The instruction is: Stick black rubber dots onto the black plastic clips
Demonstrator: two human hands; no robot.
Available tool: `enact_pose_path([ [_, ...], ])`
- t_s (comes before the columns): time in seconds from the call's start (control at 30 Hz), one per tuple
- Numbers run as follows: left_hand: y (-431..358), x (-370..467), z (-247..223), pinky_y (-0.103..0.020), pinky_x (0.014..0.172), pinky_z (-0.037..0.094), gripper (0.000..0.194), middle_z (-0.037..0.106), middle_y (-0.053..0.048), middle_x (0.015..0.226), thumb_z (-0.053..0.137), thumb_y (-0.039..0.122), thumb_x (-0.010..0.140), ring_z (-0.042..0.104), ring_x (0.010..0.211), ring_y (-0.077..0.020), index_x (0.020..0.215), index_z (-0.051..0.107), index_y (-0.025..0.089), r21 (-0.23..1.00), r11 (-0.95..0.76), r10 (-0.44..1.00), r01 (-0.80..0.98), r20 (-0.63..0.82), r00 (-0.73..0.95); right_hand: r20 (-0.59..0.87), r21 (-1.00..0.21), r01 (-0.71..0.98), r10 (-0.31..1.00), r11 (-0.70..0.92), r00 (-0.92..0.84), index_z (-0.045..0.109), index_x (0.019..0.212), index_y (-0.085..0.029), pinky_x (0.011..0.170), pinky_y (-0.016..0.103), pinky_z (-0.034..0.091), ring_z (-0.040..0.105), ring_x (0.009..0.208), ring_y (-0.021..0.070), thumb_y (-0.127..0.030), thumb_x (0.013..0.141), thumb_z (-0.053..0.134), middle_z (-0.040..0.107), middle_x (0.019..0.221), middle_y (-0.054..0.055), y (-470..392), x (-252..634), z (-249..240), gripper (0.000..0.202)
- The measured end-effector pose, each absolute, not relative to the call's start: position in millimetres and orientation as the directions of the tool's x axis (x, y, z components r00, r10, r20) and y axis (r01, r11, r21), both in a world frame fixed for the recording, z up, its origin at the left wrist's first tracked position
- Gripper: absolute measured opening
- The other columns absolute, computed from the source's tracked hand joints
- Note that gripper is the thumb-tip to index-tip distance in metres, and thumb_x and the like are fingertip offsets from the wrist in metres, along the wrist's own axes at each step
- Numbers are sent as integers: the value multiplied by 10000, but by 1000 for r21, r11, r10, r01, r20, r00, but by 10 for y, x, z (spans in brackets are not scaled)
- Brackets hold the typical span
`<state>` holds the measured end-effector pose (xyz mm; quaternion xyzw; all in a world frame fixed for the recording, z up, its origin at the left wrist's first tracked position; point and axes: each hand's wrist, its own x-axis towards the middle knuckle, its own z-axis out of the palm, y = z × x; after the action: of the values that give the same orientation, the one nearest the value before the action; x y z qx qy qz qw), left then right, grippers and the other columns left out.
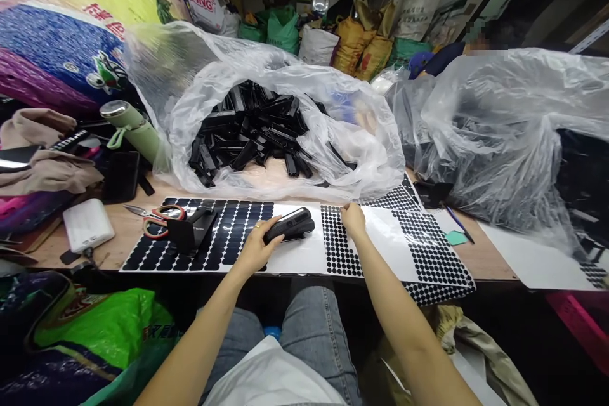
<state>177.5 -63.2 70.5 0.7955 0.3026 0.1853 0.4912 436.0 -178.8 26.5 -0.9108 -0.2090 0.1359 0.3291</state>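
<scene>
My left hand is closed on a folded black plastic stand, thumb in front and fingers behind it, just above a white bare stretch of the sticker sheet. My right hand lies at a sheet of small round black stickers, its thumb and fingertips pinched together at the sheet's far part. Whether a sticker is between those fingertips I cannot make out. Left of my left hand, another black stand stands opened out on a sheet of larger black stickers, with orange-handled scissors beside it.
Behind the sheets lies a clear plastic bag with many black plastic pieces. Another plastic bag is at the right, near a pen. A white power bank, a phone and a green bottle are left. Someone sits behind.
</scene>
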Motion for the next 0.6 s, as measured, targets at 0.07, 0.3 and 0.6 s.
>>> enact_pose_path([
  [0.07,-635,1808,708,-347,835,456,448,558,-77,1091,545,373,783,562,958,-216,1212,524,246,865,-409,647,290,51,761,-134,-673,270,472,-689,872,524,1103,-146,806,380,471,558,949,172,-338,884,445,542,1108,70,-1785,4389,296,302],
  [0.3,-642,1820,705,-347,888,432,413,625,-55,1066,639,408,705,573,992,-218,1074,609,225,889,-397,648,227,97,756,-124,-809,263,590,-526,798,568,823,-155,681,285,422,530,716,150,-344,818,486,591,771,32,-1852,3922,727,206],
  [0.6,-710,1737,756,-339,895,430,404,649,-64,1039,661,377,687,584,985,-214,1042,617,190,869,-399,643,292,38,765,-22,-871,393,820,-297,572,445,679,-201,743,313,379,476,781,163,-246,802,438,483,829,29,-1841,3050,1006,132],
])
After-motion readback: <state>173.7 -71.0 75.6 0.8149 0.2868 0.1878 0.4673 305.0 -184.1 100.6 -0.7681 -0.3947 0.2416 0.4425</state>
